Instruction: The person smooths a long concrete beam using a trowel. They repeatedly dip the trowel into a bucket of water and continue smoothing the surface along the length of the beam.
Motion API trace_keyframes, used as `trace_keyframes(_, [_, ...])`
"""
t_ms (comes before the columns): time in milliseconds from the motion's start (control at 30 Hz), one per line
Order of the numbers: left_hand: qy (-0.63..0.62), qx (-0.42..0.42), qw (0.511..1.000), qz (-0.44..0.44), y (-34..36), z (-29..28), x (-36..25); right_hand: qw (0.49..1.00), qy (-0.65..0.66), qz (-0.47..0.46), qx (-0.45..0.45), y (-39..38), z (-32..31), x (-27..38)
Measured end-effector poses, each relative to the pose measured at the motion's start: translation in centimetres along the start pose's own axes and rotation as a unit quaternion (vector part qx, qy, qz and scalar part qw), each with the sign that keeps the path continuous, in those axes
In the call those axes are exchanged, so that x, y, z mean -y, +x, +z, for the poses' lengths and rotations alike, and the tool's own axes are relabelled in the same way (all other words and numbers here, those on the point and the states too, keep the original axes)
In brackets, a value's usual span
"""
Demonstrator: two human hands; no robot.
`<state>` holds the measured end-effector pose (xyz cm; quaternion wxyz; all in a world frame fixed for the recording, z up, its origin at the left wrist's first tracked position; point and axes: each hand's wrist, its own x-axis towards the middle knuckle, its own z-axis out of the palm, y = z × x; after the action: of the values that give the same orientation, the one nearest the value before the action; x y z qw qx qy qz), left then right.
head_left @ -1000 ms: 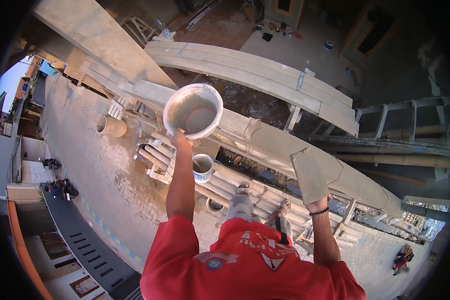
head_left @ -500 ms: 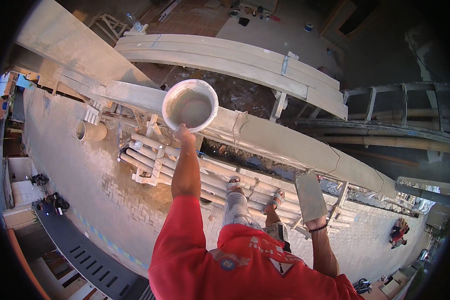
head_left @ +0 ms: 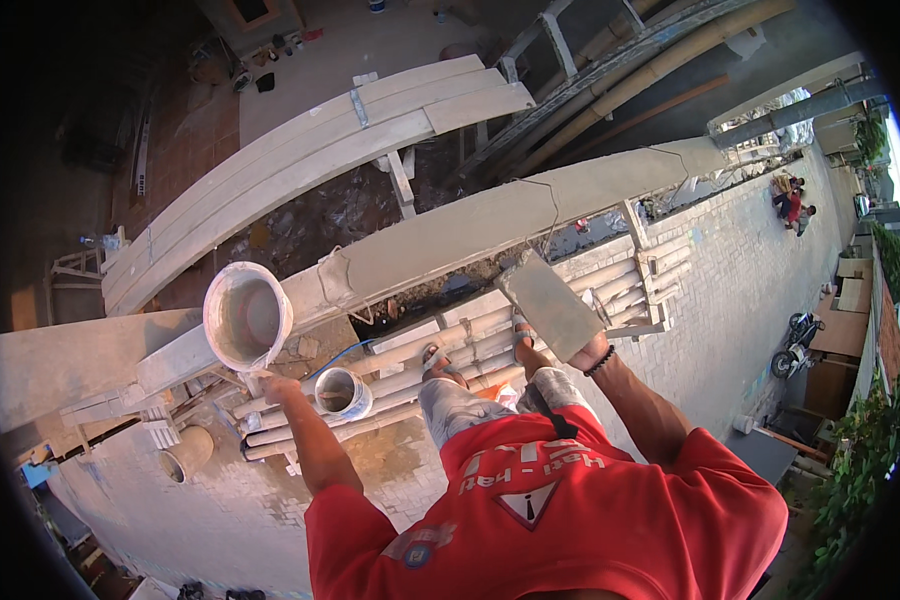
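Note:
A whitish bucket (head_left: 216, 318), its inside coated with grey mortar residue, is at the top of the narrow wall on the left. My left hand (head_left: 280, 388) is at the bucket's near rim with its fingers closed there; part of the grip is hidden. My right hand (head_left: 592, 352) is closed on a flat, rectangular grey plastering float (head_left: 550, 305), whose handle is hidden beneath it. The float is held over the bamboo poles, to the right of my feet. A smaller white and blue bucket (head_left: 348, 395) stands among the poles beyond my left forearm.
I stand on bamboo scaffold poles (head_left: 390, 385) above paving (head_left: 400, 465). A long plastered wall top (head_left: 450, 240) runs across in front, with stacked pale planks (head_left: 300, 150) behind it. A wire loop hangs over the wall. People (head_left: 792, 205) and a motorcycle (head_left: 798, 343) are at the right.
My view has turned, shifting the bucket and wall left and down in the picture. The smaller bucket has come into fuller view. The float stays in my right hand and is tilted differently.

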<state>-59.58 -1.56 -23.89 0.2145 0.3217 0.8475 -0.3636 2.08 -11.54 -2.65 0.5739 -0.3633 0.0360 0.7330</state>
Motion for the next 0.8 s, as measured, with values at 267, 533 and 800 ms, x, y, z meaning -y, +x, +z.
trace_keyframes(267, [-0.715,0.193,0.663,-0.113,-18.0,12.5,-6.7,0.995,0.022,-0.051,-0.077,-3.9,-11.8,5.5])
trace_keyframes(533, [-0.555,0.269,0.769,0.168,-27.6,18.3,-11.1,0.854,-0.428,-0.188,-0.229,7.4,-16.3,14.4])
trace_keyframes(800, [-0.554,0.271,0.785,0.059,-34.4,20.2,-12.6,0.538,-0.772,-0.276,-0.197,21.4,-18.2,17.2])
